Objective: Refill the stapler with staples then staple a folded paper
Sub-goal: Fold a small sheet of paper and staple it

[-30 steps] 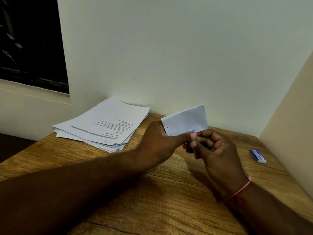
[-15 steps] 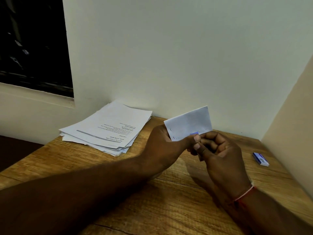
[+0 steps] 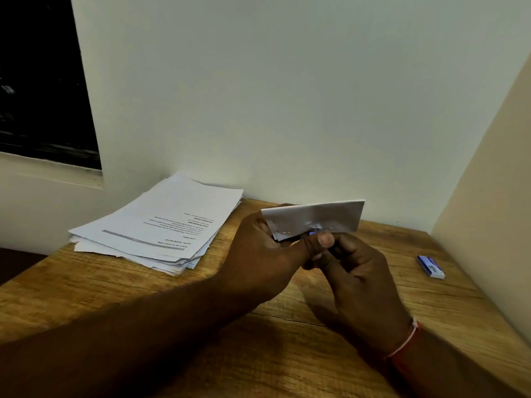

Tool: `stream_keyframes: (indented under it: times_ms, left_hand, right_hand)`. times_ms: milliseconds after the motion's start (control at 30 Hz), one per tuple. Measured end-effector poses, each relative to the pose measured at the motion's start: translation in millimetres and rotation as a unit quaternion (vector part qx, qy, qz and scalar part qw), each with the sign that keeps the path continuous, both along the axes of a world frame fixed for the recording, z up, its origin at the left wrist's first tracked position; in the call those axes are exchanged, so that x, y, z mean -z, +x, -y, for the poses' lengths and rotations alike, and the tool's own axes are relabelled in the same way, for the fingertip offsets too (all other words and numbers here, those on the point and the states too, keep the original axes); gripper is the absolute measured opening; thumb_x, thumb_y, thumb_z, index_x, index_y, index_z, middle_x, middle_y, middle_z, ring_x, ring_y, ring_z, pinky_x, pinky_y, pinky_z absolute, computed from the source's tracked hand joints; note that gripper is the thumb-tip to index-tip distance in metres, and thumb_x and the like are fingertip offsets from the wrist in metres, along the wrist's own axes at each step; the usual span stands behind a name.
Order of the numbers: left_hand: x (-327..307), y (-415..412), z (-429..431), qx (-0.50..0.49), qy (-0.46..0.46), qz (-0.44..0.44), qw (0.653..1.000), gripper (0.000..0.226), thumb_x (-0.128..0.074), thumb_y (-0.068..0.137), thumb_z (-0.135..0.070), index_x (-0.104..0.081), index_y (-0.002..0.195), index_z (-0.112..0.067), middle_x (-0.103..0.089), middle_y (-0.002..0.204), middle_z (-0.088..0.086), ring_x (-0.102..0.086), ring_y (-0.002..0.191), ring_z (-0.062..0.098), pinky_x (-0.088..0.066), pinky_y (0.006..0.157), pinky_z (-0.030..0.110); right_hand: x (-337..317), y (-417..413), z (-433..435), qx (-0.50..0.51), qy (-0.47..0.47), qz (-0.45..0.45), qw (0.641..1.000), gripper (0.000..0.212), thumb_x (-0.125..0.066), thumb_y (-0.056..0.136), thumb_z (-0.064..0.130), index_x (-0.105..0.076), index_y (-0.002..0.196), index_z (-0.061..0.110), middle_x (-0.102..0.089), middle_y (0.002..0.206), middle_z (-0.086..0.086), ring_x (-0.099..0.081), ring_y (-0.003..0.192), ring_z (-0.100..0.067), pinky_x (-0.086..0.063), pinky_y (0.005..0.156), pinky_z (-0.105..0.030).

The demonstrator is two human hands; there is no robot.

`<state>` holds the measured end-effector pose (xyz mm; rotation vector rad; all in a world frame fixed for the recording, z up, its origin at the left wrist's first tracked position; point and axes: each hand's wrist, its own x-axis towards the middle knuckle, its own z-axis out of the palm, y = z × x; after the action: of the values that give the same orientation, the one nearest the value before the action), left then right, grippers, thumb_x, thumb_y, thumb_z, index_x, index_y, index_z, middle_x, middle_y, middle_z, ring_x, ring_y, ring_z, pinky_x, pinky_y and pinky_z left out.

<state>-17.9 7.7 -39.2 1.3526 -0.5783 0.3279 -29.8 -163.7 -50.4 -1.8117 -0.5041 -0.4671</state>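
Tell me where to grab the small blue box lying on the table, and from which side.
Pinch the blue box across its two long sides, coming from above. It lies flat on the table, with the side wall close on its right.

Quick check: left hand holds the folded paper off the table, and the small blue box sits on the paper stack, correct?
Not quite. In the head view the small blue box lies on the bare table at the right, near the side wall, well apart from the paper stack. The left hand does hold the folded paper off the table.
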Motion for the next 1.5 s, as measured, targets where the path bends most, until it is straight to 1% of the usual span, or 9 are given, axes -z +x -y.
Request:
stream_keyframes:
  times_ms: [133,233,567,633,733,833,1000,1233,1500]
  left_hand:
    - [0.0,-0.3,3.6,-0.021,-0.014,-0.007,1.0,0.016,-0.082,0.097,-0.008,-0.08,0.095,-0.024,-0.075,0.084,0.022,-0.069,0.071,0.044,-0.06,0.065,0.035]
    - [1.9,-0.8,7.4,-0.017,-0.019,-0.033,0.999,0.006,-0.082,0.099,-0.014,-0.078,0.101,-0.017,-0.074,0.08,0.018,-0.069,0.067,0.027,-0.06,0.062,0.037]
    - [5.4,8.5,5.1,-0.021,-0.005,-0.073,0.997,0.008,-0.082,0.1,-0.022,-0.079,0.107,-0.018,-0.074,0.079,0.02,-0.069,0.059,0.026,-0.063,0.061,0.044]
    - [2.4,12.9,0.3,0.05,-0.017,-0.079,0.995,0.012,-0.073,0.108,-0.027,-0.081,0.111,-0.019,-0.07,0.088,0.038,-0.068,0.06,0.032,-0.064,0.069,0.053]
    - [3.9,18.6,-4.7,0.09,-0.045,-0.113,0.989,0.027,-0.063,0.113,-0.023,-0.086,0.109,-0.037,-0.082,0.117,0.02,-0.079,0.082,0.024,-0.064,0.089,0.05]
    - [10.3,23.8,-5.9,0.096,-0.025,-0.116,0.988,0.021,-0.069,0.109,-0.009,-0.081,0.124,-0.017,-0.082,0.122,0.016,-0.079,0.096,0.027,-0.063,0.098,0.052]
    - [13.3,26.0,-8.9,0.066,0.011,-0.091,0.994,0.025,-0.078,0.103,-0.007,-0.076,0.127,-0.004,-0.081,0.118,0.018,-0.078,0.103,0.03,-0.061,0.104,0.058]
    - [15.0,31.5,-15.3,0.062,-0.025,-0.167,0.984,0.032,-0.072,0.107,-0.014,-0.071,0.139,-0.013,-0.08,0.131,0.016,-0.077,0.122,0.041,-0.062,0.106,0.059]
    - [10.7,38.2,-22.2,0.042,-0.089,-0.283,0.954,0.021,-0.08,0.101,-0.019,-0.074,0.122,-0.016,-0.077,0.106,0.008,-0.073,0.086,0.023,-0.065,0.083,0.043]
  right_hand:
    - [4.7,0.9,-7.8,0.018,-0.01,0.013,1.0,0.021,-0.061,0.103,0.031,-0.077,0.109,0.02,-0.076,0.086,0.013,-0.073,0.084,-0.012,-0.053,0.071,-0.012]
    - [7.2,-1.3,-11.8,0.038,-0.017,0.017,0.999,0.024,-0.058,0.103,0.037,-0.077,0.102,0.023,-0.073,0.082,0.014,-0.071,0.079,-0.013,-0.051,0.068,-0.011]
    - [2.9,1.5,-10.8,-0.027,0.041,-0.096,0.994,0.035,-0.054,0.105,0.039,-0.075,0.1,0.011,-0.073,0.082,-0.001,-0.064,0.072,-0.018,-0.056,0.067,-0.024]
    - [-0.5,3.3,-5.5,-0.099,0.128,-0.17,0.972,0.04,-0.05,0.11,0.031,-0.071,0.109,-0.003,-0.069,0.087,-0.011,-0.057,0.071,-0.024,-0.054,0.065,-0.031]
    - [-3.4,5.7,2.7,-0.177,0.247,-0.284,0.91,0.047,-0.047,0.111,0.032,-0.065,0.13,-0.008,-0.061,0.087,-0.019,-0.046,0.065,-0.023,-0.044,0.058,-0.034]
    - [-4.8,7.5,7.7,-0.219,0.277,-0.323,0.878,0.053,-0.046,0.113,0.04,-0.06,0.137,-0.005,-0.055,0.085,-0.017,-0.037,0.064,-0.021,-0.038,0.054,-0.033]
    - [-4.2,6.5,9.8,-0.171,0.144,-0.283,0.933,0.039,-0.067,0.106,0.039,-0.067,0.101,0.0,-0.045,0.074,-0.018,-0.037,0.053,-0.021,-0.036,0.054,-0.033]
    - [-6.8,3.5,9.3,-0.024,0.08,-0.207,0.975,0.024,-0.064,0.108,0.031,-0.075,0.116,0.012,-0.077,0.077,-0.009,-0.059,0.052,-0.023,-0.051,0.053,-0.035]
    - [-6.9,11.5,14.5,-0.01,0.181,-0.249,0.951,0.019,-0.062,0.11,0.02,-0.068,0.122,0.006,-0.077,0.091,-0.01,-0.061,0.067,-0.022,-0.051,0.057,-0.034]
